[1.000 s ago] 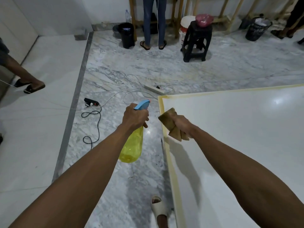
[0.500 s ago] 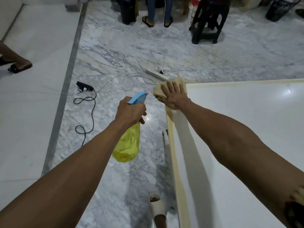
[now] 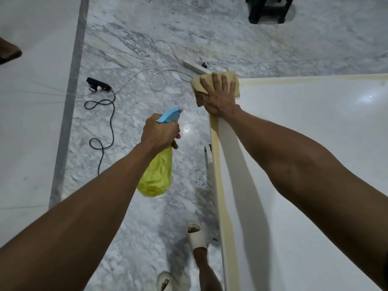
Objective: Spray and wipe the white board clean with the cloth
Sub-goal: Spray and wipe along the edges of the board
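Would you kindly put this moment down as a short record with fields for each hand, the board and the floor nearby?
left hand: grips the spray bottle by its blue head, held over the floor, beside the board
right hand: fingers spread flat, presses the cloth onto the board's far left corner
white board: lies flat, yellowish band along its edges
floor: marble; power strip, black adapter with cable, black stool

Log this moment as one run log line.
phase: wiping | right hand: flat, pressing cloth on white board corner | left hand: holds spray bottle over floor
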`<action>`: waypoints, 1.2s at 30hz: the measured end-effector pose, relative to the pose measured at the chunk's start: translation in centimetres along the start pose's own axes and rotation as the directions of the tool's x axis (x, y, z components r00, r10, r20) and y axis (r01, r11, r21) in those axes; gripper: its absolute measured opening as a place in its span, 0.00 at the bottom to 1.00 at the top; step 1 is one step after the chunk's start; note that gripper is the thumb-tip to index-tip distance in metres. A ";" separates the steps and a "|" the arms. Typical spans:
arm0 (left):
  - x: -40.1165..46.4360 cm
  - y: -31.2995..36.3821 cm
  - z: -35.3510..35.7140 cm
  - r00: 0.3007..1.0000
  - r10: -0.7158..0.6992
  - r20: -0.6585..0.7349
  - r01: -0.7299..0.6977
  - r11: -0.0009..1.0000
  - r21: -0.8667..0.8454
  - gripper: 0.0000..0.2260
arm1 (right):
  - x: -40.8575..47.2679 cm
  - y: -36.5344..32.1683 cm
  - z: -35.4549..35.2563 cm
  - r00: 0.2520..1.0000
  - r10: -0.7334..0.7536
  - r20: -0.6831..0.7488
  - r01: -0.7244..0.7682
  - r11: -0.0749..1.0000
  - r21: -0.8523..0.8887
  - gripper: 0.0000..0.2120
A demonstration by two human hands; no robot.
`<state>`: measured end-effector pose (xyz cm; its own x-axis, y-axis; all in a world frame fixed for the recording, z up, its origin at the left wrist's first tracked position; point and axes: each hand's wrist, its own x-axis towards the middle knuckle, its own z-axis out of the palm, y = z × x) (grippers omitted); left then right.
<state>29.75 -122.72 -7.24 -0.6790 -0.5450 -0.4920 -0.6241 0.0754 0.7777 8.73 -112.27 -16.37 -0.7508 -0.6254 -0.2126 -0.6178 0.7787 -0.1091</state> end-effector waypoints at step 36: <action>-5.3 -1.1 0.7 1.000 0.010 0.015 -0.011 1.000 0.023 0.26 | -9.8 -1.7 3.4 0.982 0.131 -0.135 -0.106 0.979 0.176 0.26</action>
<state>33.75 -119.36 -5.79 -0.6913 -0.5313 -0.4898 -0.6255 0.1007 0.7737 17.88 -107.31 -17.42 -0.8498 -0.5190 -0.0920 -0.4837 0.8373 -0.2551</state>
